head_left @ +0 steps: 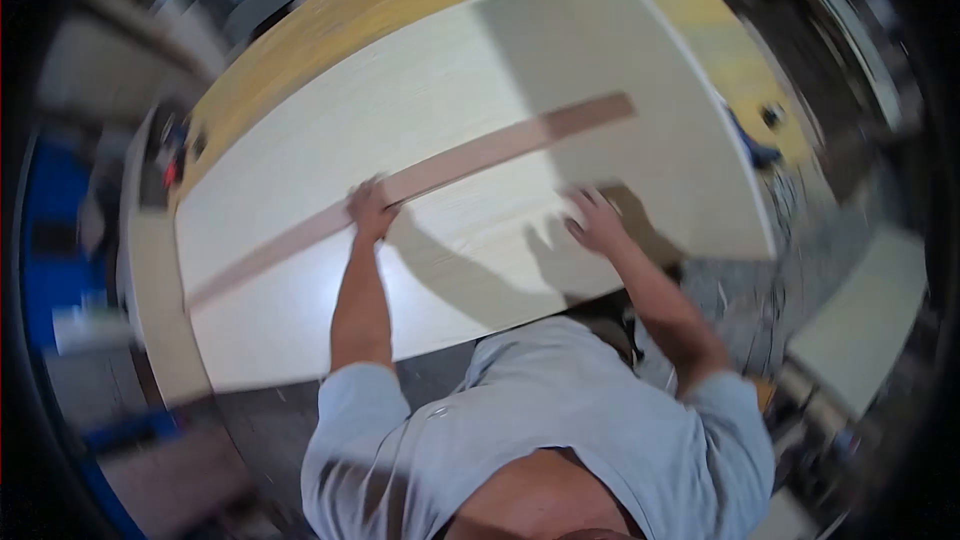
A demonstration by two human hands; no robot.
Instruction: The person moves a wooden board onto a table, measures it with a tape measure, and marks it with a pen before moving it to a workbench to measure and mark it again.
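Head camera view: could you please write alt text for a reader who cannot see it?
A person leans over a large pale panel, left hand on a long wooden strip lying diagonally across it. The right hand, fingers spread, is over the panel just below the strip. The picture is motion-blurred.

Motion-blurred right hand point(593, 221), smeared clutter beyond the board point(300, 270), torso cut off below

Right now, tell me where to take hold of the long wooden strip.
Grip the wooden strip near its middle, beside the left hand, pinching across its narrow width from the near edge. It lies flat and long on the pale panel; an end grip would likely tip it.
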